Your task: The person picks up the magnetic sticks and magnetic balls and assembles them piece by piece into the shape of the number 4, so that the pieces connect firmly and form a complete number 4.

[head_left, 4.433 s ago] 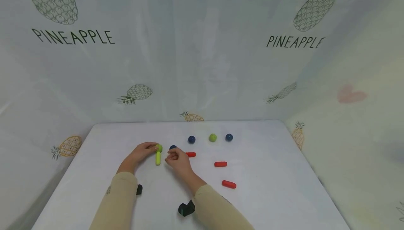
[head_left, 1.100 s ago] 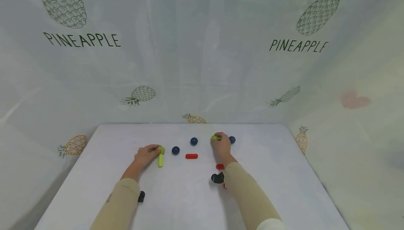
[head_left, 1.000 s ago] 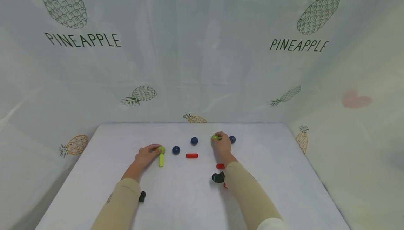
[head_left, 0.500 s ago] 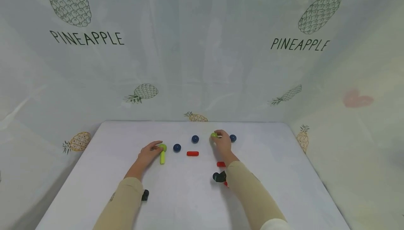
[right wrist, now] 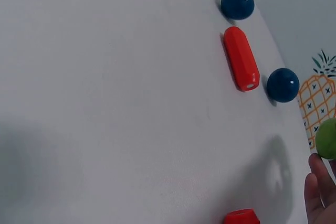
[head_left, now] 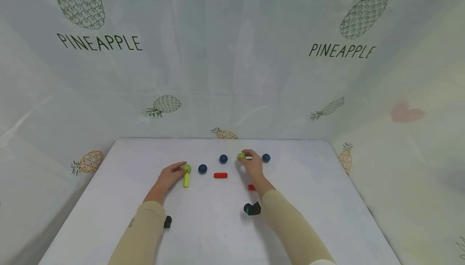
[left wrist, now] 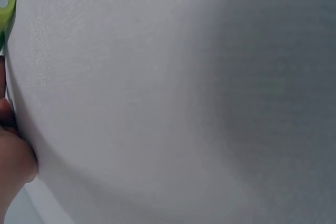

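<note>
My left hand (head_left: pixel 170 175) is at the left of the white table, thumb and fingers holding a green ball (head_left: pixel 187 168). A yellow-green stick (head_left: pixel 186 181) extends from that ball toward me; in the left wrist view the stick's holed end (left wrist: pixel 5 6) shows at the edge. Farther right, my right hand (head_left: pixel 253 166) pinches another green ball (head_left: pixel 241 156) between thumb and fingers. The right wrist view shows this ball (right wrist: pixel 326 139) raised at the fingertips, with the hand's shadow on the table. Between the hands lie two blue balls (head_left: pixel 202 169) and a red stick (head_left: pixel 220 175).
A third blue ball (head_left: pixel 266 158) sits just right of my right hand. Another red stick (head_left: pixel 252 187) is partly covered by my right wrist. Black wrist cameras (head_left: pixel 252 209) stick out beside the sleeves. A pineapple-print curtain (head_left: pixel 232 75) hangs behind the table's back edge.
My right hand has moved from beside the left hand to the back right and taken the green ball there, lately shifting it slightly left. The left hand keeps its ball in place.
</note>
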The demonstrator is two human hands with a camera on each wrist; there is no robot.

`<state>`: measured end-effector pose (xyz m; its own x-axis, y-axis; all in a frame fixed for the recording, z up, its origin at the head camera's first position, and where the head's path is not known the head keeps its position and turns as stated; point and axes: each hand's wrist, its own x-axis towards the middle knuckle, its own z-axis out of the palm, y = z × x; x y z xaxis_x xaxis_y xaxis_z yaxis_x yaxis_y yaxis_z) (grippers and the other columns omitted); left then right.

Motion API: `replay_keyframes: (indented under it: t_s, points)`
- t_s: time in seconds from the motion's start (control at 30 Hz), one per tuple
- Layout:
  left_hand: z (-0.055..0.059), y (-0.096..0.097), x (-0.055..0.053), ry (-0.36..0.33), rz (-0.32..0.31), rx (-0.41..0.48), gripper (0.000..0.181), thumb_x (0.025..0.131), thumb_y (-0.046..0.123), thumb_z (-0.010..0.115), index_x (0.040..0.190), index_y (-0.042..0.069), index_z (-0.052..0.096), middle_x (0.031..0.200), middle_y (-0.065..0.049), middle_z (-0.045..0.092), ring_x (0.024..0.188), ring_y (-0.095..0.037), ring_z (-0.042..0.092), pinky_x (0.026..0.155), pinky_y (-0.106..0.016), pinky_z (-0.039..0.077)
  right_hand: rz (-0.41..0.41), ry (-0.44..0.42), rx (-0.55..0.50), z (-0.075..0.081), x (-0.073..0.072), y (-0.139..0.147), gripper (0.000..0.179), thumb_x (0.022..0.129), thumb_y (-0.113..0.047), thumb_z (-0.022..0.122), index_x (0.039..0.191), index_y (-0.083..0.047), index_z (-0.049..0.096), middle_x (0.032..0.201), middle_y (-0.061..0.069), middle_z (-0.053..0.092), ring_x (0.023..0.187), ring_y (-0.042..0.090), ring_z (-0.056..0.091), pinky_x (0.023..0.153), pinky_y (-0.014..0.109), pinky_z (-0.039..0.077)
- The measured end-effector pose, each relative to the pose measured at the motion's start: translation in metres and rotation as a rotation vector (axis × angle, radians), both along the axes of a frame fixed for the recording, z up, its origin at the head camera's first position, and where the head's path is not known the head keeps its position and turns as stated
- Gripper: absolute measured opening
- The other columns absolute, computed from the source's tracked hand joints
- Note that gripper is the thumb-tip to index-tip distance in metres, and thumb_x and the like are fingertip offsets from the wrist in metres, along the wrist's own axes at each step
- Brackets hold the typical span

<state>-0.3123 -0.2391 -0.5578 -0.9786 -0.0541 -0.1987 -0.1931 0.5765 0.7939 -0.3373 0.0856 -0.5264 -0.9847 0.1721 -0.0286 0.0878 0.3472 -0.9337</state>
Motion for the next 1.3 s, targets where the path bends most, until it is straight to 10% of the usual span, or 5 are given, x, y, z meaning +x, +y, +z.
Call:
replay_keyframes:
  t_s: [1.3]
  points:
    - [0.000,0.001,0.001,-0.003,0.026,0.062,0.049,0.093,0.036,0.066,0.135,0.013,0.058,0.125,-0.014,0.055,0.122,-0.036,0.044,0.102,-0.058,0.030,0.140,-0.037,-0.180,-0.011,0.065,-0.041,0.037,0.087,-0.018,0.074,0.121,-0.007,0.064,0.113,0.004,0.060,0.088,0.018,0.060,0.079,0.031,0.051]
